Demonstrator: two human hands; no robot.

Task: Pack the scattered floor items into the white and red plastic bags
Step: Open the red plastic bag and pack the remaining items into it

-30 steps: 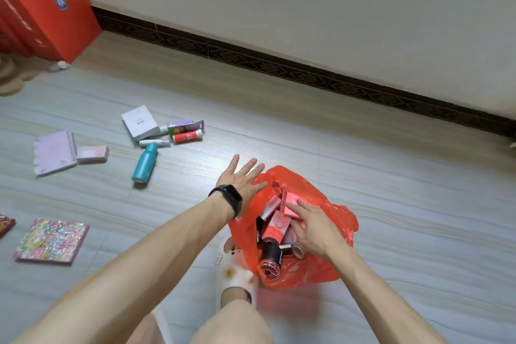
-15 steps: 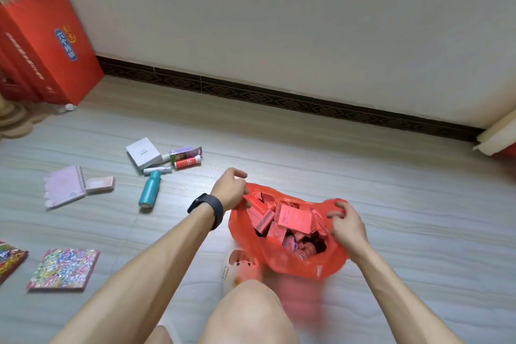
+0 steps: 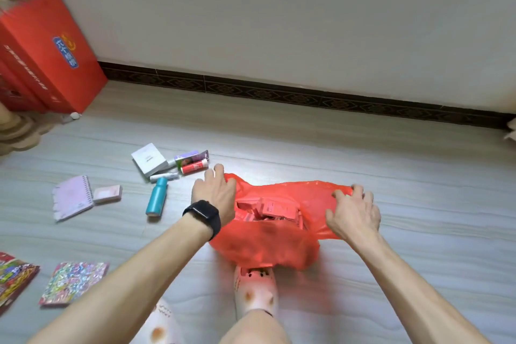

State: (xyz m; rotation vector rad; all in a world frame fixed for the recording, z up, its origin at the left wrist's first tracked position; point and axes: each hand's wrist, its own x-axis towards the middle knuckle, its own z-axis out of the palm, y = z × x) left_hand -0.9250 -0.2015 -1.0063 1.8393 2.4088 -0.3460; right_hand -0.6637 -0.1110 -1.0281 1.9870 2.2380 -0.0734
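While the person is crouching over the red bag [image 3: 265, 248], which is sitting on the floor [image 3: 391, 162] just beyond a slippered foot [image 3: 255, 292], both hands are holding its mouth stretched wide. The left hand [image 3: 215, 195] is gripping the left rim with curled fingers, and the right hand [image 3: 353, 215] is gripping the right rim likewise. Pink boxes [image 3: 268, 208] are lying inside. The step looks like opening or gathering the bag between loads. Next, one hand will probably need to let go and reach left for the loose things: a teal bottle [image 3: 157, 200], a white box [image 3: 149, 162], a red tube [image 3: 194, 167], a purple notebook [image 3: 73, 197] with a pink pad [image 3: 107, 193] just beside it, and a colourful book [image 3: 74, 282] nearer. No white bag is showing. Pale wood-look flooring is running to a dark patterned skirting [image 3: 279, 93] under a plain wall; a red carton [image 3: 47, 58] is standing far left.
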